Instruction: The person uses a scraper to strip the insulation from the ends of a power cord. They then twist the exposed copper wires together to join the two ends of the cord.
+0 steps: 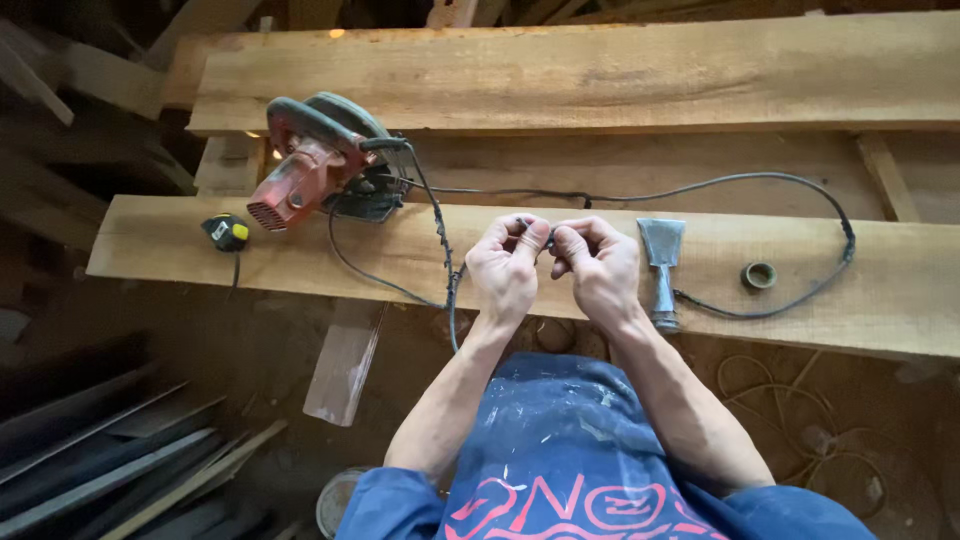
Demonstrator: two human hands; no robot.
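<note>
My left hand (pixel 507 265) and my right hand (pixel 598 265) meet over a long wooden plank (pixel 200 245), fingertips pinched together on a thin dark power cord (pixel 443 235). What sits between the fingertips is too small to make out beyond the cord end. The cord runs left to a red circular saw (pixel 310 165) resting on the plank, and another stretch of it loops right past a metal hatchet head (pixel 661 262) lying just beside my right hand.
A yellow-and-black tape measure (pixel 227 232) lies at the plank's left end and a small roll of tape (pixel 759 275) at the right. A wider board (pixel 620 75) lies behind. Timber offcuts (pixel 120 470) are stacked low left; the dirt floor holds a loose plank (pixel 343 365).
</note>
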